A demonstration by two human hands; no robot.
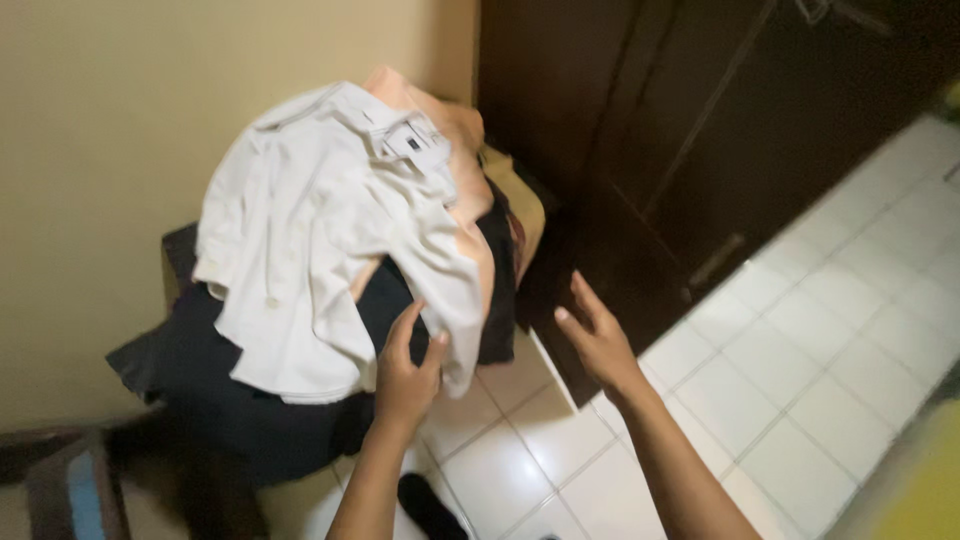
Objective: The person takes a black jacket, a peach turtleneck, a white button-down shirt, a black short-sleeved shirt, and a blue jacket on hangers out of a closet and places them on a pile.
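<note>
A heap of clothes sits against the beige wall. On top lies a crumpled white shirt, over a peach garment and dark navy cloth that hangs down to the floor. My left hand reaches up under the hanging white hem, fingers apart and touching the fabric. My right hand hovers open to the right of the pile, close to a dark fold, holding nothing.
A dark brown wooden door or cupboard stands just right of the pile. White floor tiles spread to the right and front. A dark object lies on the floor near my left arm. Dark furniture with a blue patch sits bottom left.
</note>
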